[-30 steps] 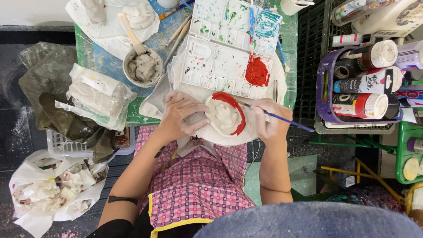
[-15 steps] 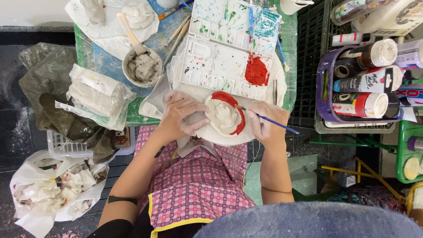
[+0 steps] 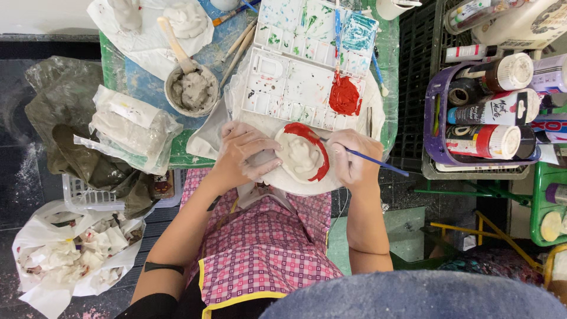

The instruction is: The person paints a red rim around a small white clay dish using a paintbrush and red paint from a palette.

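**Both hands on the clay piece, brush at the red rim**

Left hand (image 3: 245,156) wraps the left edge of a round white clay piece (image 3: 302,158), fingers curled over its rim and holding it steady at the near edge of the tabletop (image 3: 147,88). Right hand (image 3: 351,158) pinches a thin blue-handled brush (image 3: 378,162), fingers closed narrow on the handle, and its tip lies at the clay piece's right side, where a red painted band (image 3: 316,147) curves along the top and right rim. The middle of the piece is bare white, with a raised shape on it.

Just beyond the clay piece sits a white paint palette (image 3: 295,82), with a big pool of red paint (image 3: 344,97) at its right corner and green and blue smears along its far wells. To the left stands a bowl of grey paste (image 3: 190,91) with a wooden stick in it. Off to the right, apart from the tabletop, a purple basket (image 3: 434,118) holds paint bottles lying on their sides.
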